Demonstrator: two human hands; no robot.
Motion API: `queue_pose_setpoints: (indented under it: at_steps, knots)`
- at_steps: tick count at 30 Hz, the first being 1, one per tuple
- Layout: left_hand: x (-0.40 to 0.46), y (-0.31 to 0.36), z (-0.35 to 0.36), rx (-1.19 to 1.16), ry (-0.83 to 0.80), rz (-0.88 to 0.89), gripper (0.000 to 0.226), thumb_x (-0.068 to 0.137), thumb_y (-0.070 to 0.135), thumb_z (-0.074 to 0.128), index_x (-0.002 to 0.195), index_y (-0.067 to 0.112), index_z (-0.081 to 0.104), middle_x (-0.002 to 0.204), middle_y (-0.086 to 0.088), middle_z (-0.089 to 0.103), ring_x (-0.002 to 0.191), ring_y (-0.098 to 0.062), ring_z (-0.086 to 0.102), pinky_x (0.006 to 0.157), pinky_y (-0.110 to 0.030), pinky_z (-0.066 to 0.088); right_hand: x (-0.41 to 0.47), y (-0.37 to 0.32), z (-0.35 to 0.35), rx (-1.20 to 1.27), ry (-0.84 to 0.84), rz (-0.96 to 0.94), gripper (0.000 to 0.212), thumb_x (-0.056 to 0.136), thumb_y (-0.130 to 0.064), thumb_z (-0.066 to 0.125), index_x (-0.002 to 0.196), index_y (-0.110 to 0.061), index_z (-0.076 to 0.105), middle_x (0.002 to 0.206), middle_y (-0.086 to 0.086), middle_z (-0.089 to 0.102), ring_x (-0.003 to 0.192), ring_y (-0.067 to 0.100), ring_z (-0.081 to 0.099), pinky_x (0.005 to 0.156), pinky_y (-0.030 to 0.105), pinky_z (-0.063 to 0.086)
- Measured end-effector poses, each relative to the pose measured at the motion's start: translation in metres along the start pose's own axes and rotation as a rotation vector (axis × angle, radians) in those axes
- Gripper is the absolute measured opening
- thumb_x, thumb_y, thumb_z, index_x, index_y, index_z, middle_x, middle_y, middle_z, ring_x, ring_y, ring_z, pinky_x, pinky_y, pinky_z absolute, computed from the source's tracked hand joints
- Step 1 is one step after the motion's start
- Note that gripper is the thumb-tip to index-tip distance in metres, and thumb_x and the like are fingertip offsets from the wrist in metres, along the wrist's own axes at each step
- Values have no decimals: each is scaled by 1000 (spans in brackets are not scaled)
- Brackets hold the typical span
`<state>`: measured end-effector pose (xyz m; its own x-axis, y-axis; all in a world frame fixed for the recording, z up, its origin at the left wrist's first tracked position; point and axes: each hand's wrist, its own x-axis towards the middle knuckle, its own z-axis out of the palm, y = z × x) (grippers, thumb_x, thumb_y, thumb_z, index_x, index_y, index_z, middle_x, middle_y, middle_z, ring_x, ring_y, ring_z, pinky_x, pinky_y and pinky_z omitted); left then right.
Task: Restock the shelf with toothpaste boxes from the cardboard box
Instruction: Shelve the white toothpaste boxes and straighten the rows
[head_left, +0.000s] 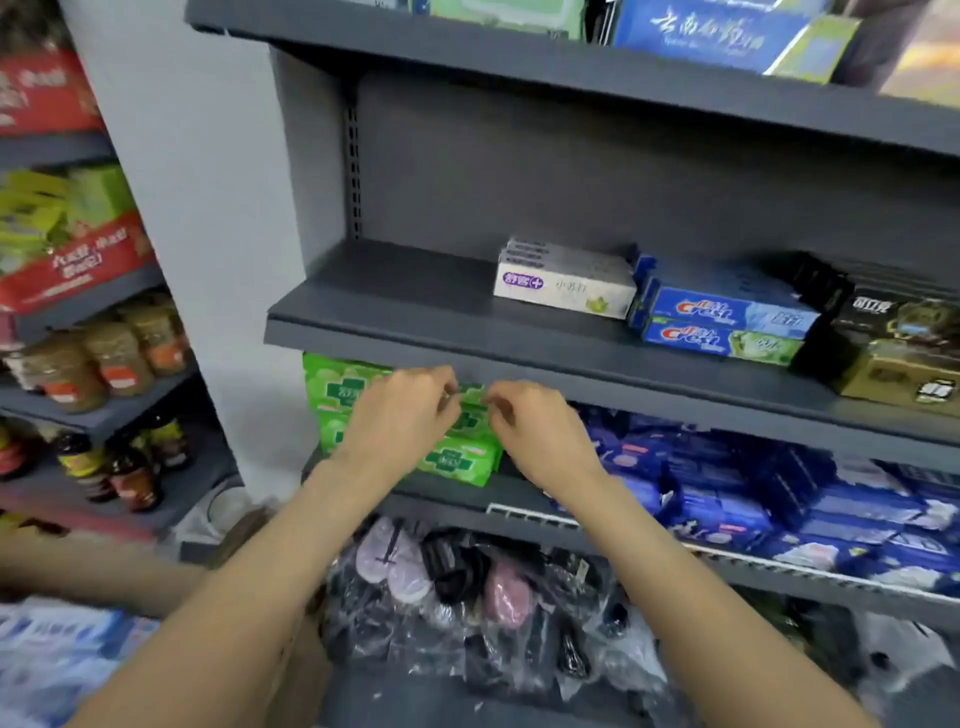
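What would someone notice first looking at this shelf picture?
Two bare hands meet at the center, the left hand and right hand with fingers curled, in front of green packs on the lower shelf. Above them, the grey middle shelf is bare on its left side, with a white toothpaste box and blue Crest boxes to the right.

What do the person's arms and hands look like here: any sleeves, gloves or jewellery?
Both forearms are bare for as far as the frame shows, with no sleeves in view. The left hand and right hand wear no gloves, and no watch, ring or bracelet shows.
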<state>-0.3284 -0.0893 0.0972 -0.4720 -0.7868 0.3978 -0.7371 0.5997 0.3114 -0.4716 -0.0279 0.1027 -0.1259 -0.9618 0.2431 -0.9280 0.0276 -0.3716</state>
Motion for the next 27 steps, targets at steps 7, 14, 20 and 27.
queue_pose_setpoints:
  at_steps: [7,14,20,27]
  knots:
    - [-156,-78,-37,12,-188,-301,17,92,26,52,99,17,64,93,-8,68,93,-32,62,66,-35,45,-82,-101,80,119,-259,-127,27,96,-17,45,113,-18,64,109,5,68,99,26,61,74,37,53]
    - [-276,-182,-59,-44,-357,-635,19,88,19,46,69,21,46,95,-18,64,94,-35,58,73,-38,43,-131,-212,182,143,-498,-186,24,90,-20,45,98,-18,67,102,8,69,96,31,63,78,40,51]
    - [-352,-302,-70,77,-565,-663,14,91,21,50,98,11,58,111,-15,61,108,-34,55,86,-42,47,-147,-297,272,200,-651,-111,24,89,-13,48,104,-13,66,111,11,65,105,28,59,83,33,45]
    - [-393,-398,-78,222,-939,-418,60,86,37,61,140,24,37,140,-4,42,130,-25,38,105,-41,33,-162,-362,357,235,-876,49,69,85,-39,65,142,-12,36,142,14,41,132,27,38,106,32,33]
